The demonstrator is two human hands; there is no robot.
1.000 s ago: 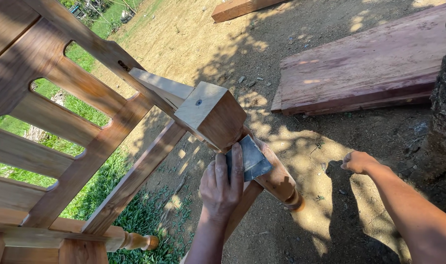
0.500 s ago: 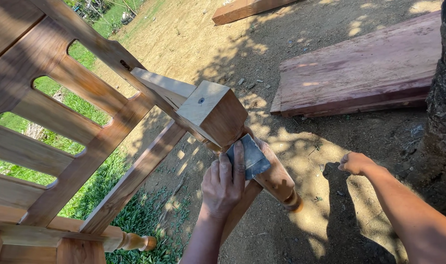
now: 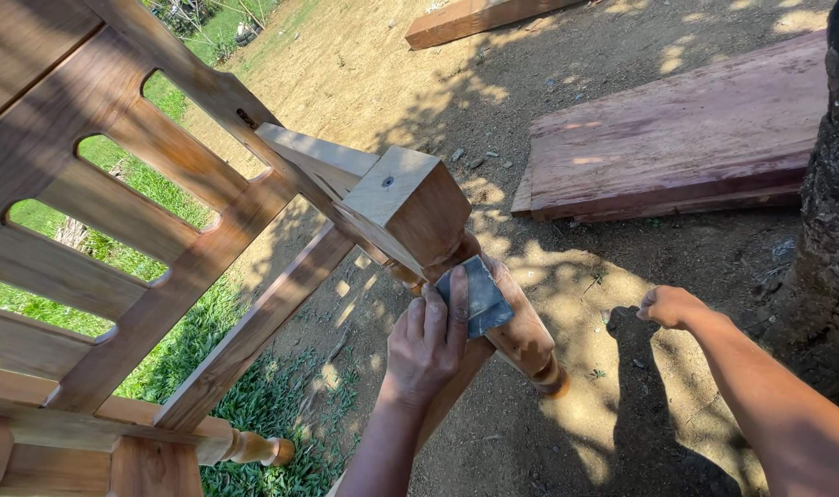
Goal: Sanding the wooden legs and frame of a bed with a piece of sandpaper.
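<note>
- I see L hand [image 3: 426, 345] pressing grey sandpaper sheet [image 3: 475, 296] on turned light-brown wooden leg [image 3: 519, 331].
- R hand [image 3: 670, 306] curled in loose fist, holding nothing, off beside leg above dirt ground [image 3: 567, 423].

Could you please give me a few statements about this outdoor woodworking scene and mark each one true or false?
1. The left hand presses a grey sheet of sandpaper against the turned wooden leg. True.
2. The right hand grips the same leg. False: it is closed in a loose fist out to the side, over the dirt, touching no wood.
3. A reddish plank lies flat on the ground beyond the leg. True.
4. The furniture frame with slats is painted white. False: it is bare brown wood.
5. Grass shows beneath the frame. True.
</note>
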